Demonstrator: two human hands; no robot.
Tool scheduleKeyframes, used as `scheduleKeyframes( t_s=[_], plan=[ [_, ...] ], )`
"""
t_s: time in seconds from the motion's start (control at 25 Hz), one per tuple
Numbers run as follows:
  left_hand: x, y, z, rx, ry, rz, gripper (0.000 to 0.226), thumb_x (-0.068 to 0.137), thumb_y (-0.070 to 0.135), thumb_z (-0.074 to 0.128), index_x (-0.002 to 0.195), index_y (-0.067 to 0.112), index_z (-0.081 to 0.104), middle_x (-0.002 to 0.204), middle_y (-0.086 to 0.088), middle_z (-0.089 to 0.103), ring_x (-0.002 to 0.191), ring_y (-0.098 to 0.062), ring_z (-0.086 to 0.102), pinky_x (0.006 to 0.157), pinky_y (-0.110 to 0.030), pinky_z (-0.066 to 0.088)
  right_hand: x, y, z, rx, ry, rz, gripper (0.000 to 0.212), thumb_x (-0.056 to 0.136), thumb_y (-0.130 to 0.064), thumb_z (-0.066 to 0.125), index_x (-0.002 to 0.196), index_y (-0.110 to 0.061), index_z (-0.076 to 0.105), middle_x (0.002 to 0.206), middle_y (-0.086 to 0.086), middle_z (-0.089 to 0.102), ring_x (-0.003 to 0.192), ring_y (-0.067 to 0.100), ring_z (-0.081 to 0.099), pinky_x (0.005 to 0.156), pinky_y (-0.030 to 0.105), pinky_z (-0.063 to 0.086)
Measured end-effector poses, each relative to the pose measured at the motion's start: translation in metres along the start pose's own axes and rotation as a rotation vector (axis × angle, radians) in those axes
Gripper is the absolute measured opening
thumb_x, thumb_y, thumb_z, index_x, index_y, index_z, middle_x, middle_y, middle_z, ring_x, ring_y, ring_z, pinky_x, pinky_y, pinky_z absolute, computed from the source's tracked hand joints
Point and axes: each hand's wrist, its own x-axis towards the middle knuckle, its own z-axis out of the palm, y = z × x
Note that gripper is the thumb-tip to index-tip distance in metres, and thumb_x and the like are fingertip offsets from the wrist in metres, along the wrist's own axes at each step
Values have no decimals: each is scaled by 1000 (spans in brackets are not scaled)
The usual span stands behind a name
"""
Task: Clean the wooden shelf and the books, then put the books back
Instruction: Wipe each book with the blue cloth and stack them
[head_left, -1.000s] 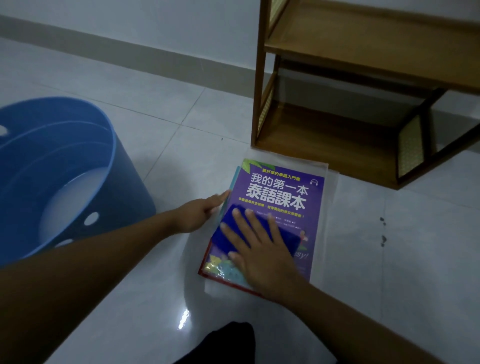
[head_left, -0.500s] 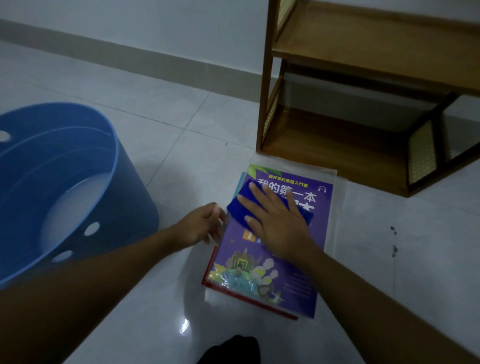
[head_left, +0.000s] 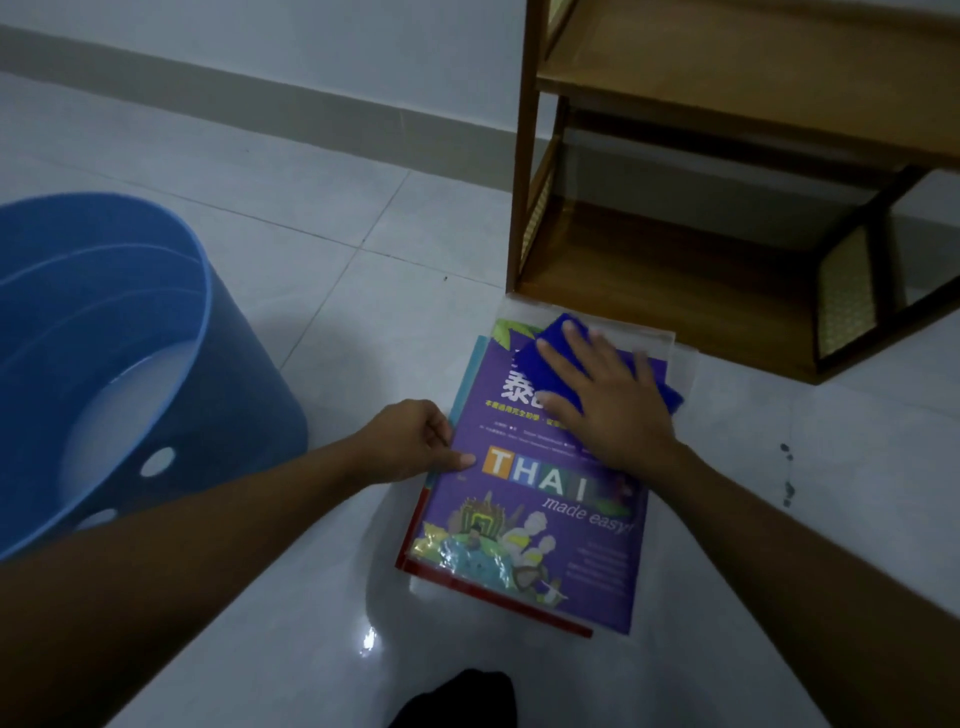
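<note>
A purple book (head_left: 540, 514) in a clear plastic sleeve lies on top of a small stack on the white tiled floor, just in front of the wooden shelf (head_left: 675, 270). My right hand (head_left: 602, 400) lies flat with spread fingers on a blue cloth (head_left: 550, 353), pressing it onto the far end of the cover. My left hand (head_left: 410, 441) holds the stack's left edge, its thumb on the cover and fingers curled at the side. The shelf boards in view carry nothing.
A large blue tub (head_left: 114, 364) with holes in its wall and pale liquid inside stands on the floor at the left. A dark shape (head_left: 457, 701) shows at the bottom edge. Small dark marks (head_left: 787, 473) dot the tiles at the right.
My right hand has slid the blue cloth from the near end of the cover up to its far end. My left hand has shifted along the book's left edge.
</note>
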Motion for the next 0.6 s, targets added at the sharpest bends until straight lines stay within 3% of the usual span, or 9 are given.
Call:
scheduleKeyframes(
  t_s=[0.12,0.2,0.28,0.4,0.48,0.52,0.6],
  plan=[
    [-2,10,2,-57,60,-18,37,71,33,81,89,18,52,94,0,63,88,-14,61,71,-24,50,-1,13,-2,225,88,300,54,101,-46,27,152,-30,15,161,-3,8,148,18,3,117,49,5],
    [-2,17,3,-146,101,-50,32,70,23,83,82,20,54,90,0,63,88,-16,61,75,-29,52,1,11,-4,270,137,356,50,103,-36,31,151,-24,24,160,0,16,148,19,7,117,46,8],
    [-3,25,7,-277,78,-92,27,70,19,83,78,19,57,85,2,64,84,-14,62,70,-25,52,-1,6,-8,310,194,379,48,102,-27,37,149,-17,29,158,4,23,147,20,11,118,43,9],
    [0,34,10,-370,-11,-151,30,71,27,81,90,15,61,96,-1,69,79,-10,66,63,-21,53,-7,1,-12,476,269,436,50,99,-17,47,146,-8,33,156,12,27,145,25,22,116,41,23],
    [1,40,7,-326,-27,-123,38,73,26,80,100,16,56,101,0,68,83,-12,66,68,-24,54,-8,7,-14,678,323,516,48,100,-24,44,145,-10,35,151,14,35,133,27,42,95,35,47],
    [0,42,5,-323,-36,-93,42,74,25,79,105,17,52,103,1,67,87,-13,67,73,-27,56,-9,11,-15,787,340,549,48,100,-29,42,144,-12,36,144,14,44,123,24,52,80,28,51],
    [-6,46,3,-387,-68,-18,45,77,24,76,111,19,46,106,4,66,89,-14,69,73,-28,58,-14,23,-21,956,379,607,46,100,-35,40,141,-13,39,127,11,55,108,19,59,59,18,45]
  ],
)
